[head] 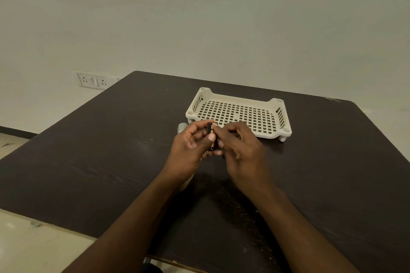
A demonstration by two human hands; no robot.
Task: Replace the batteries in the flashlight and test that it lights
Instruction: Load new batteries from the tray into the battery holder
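A small black and copper battery [211,134] stands upright between my two hands above the middle of the dark table [88,162]. My left hand [190,146] grips it with thumb and fingers. My right hand [240,148] touches the battery's right side with its fingertips. A silver cylindrical piece, likely part of the flashlight [181,127], lies on the table just behind my left hand, mostly hidden by it. The remainder of the flashlight is out of sight.
A white perforated plastic tray [241,99] sits on the table just behind my hands, with nothing in it. The wall behind the table's far left corner carries a socket panel [92,80]. Pale floor shows to the left.
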